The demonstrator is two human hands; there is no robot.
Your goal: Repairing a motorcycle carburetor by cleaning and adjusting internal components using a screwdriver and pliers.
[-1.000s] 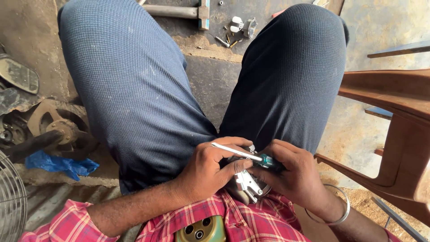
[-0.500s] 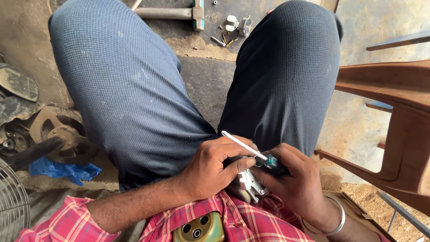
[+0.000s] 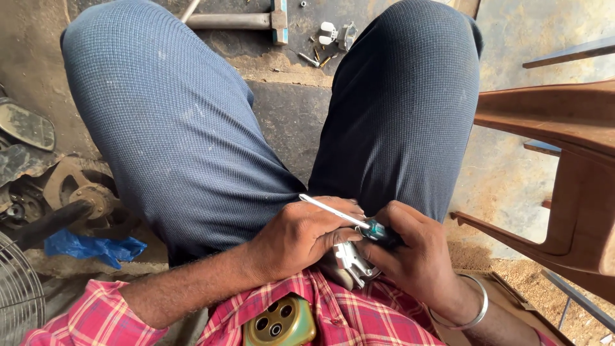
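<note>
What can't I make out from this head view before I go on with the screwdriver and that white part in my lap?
- White part: mostly covered by the left hand and right hand; its shape is unclear.
- Screwdriver: the green handle is buried in the right hand.
- Small fittings and screws on the floor: too small to identify.
- Hammer: cut off by the top edge.
- Fan grille: cut off at the left edge.

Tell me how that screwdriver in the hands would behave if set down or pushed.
The screwdriver has a thin, straight metal shaft, so it is probably stiff. Its round shape suggests it would roll on the sloping thigh. It looks light for its length.
</note>
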